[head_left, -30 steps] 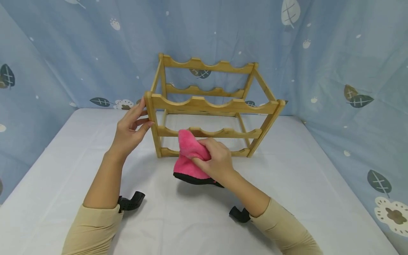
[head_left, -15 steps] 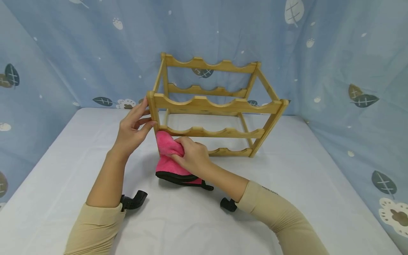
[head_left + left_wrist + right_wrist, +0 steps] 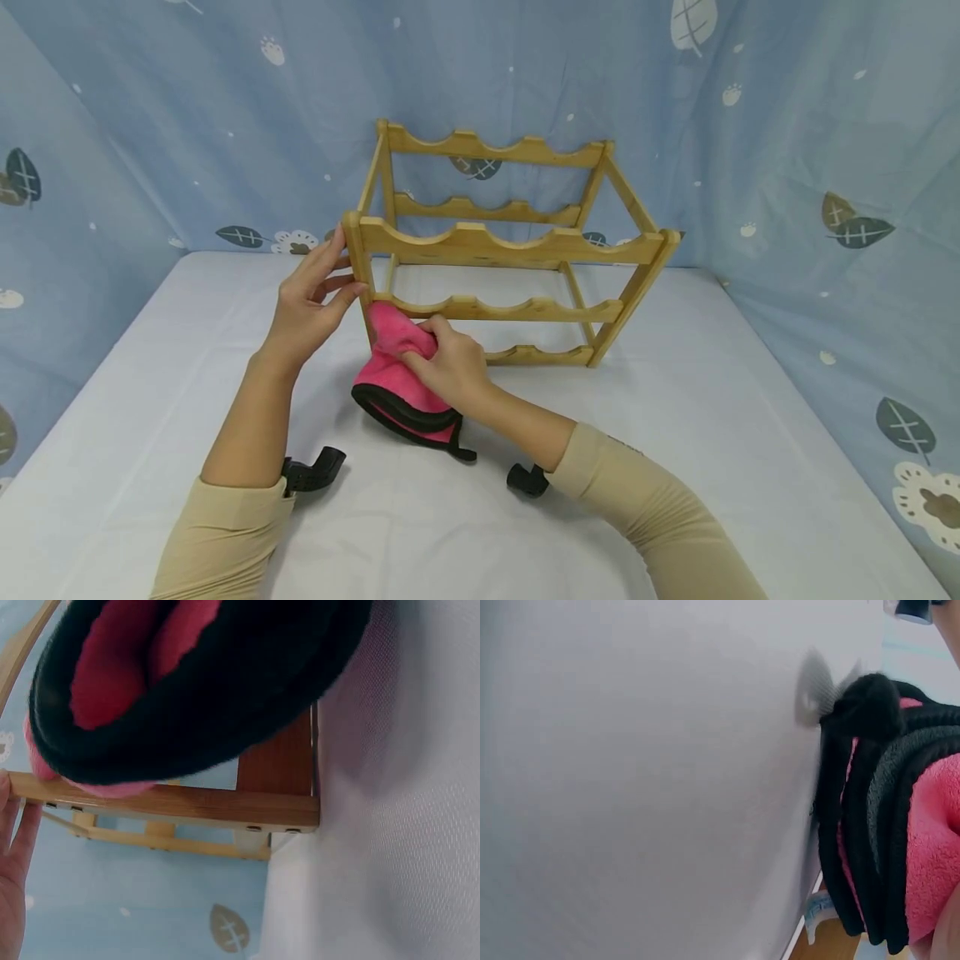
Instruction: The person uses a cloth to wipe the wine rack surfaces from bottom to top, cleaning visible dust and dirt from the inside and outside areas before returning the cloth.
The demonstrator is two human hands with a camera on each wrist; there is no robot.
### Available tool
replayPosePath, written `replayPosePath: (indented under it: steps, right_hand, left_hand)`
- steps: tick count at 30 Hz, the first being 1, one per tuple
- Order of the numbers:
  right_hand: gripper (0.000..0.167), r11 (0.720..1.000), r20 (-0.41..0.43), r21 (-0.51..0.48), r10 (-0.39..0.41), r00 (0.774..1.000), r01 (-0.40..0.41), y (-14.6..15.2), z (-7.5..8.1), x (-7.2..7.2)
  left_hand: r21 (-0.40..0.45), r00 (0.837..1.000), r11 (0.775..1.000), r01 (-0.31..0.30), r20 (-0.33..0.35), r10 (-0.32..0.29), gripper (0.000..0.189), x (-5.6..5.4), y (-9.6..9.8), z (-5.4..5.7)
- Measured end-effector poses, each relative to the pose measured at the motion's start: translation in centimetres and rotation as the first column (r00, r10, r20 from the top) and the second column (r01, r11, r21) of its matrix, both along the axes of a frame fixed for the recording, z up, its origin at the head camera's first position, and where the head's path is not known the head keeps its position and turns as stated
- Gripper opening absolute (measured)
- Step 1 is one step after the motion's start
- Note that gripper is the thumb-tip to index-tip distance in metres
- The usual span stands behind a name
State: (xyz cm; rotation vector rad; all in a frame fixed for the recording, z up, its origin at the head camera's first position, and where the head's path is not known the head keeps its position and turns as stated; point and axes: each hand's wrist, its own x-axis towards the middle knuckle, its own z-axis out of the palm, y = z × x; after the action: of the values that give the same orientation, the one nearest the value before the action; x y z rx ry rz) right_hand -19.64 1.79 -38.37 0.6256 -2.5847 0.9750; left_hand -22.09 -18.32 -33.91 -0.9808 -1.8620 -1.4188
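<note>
Leaf-patterned blue curtain [image 3: 517,83] behind white table [image 3: 750,417].

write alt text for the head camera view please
A right hand holds a bunched, black-edged pink plush cloth against the left front post of a scalloped light-wood rack; the left hand holds that post higher up. The rack stands on a white-covered table before a blue leaf-print curtain.
</note>
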Motion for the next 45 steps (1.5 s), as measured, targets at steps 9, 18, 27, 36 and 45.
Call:
replayPosePath:
  steps: [9, 18, 27, 36, 45]
  right_hand:
    - [0.033, 0.998, 0.005, -0.050, -0.023, 1.000, 0.023, 0.9, -0.2, 0.2]
    - [0.034, 0.996, 0.086, -0.053, -0.073, 0.994, 0.077, 2.7, -0.2, 0.1]
    - [0.033, 0.989, 0.105, -0.127, -0.069, 0.992, 0.082, 4.5, -0.4, 0.1]
    - [0.032, 0.977, 0.145, -0.173, -0.104, 0.984, 0.128, 6.5, -0.4, 0.2]
    - [0.031, 0.973, 0.158, -0.187, -0.106, 0.982, 0.135, 8.1, -0.3, 0.1]
  left_hand:
    - [0.003, 1.000, 1.000, 0.007, 0.001, -0.007, 0.077, 0.0, 0.0, 0.0]
    - [-0.015, 1.000, 1.000, -0.014, 0.011, 0.014, 0.076, -0.2, 0.0, -0.2]
    - [-0.004, 1.000, 1.000, -0.014, 0.014, 0.014, 0.075, -0.1, -0.1, -0.3]
    - [0.010, 1.000, 1.000, 0.010, 0.002, -0.010, 0.074, -0.2, 0.2, -0.3]
    - [0.006, 1.000, 1.000, 0.006, -0.022, -0.006, 0.073, -0.3, 0.1, -0.1]
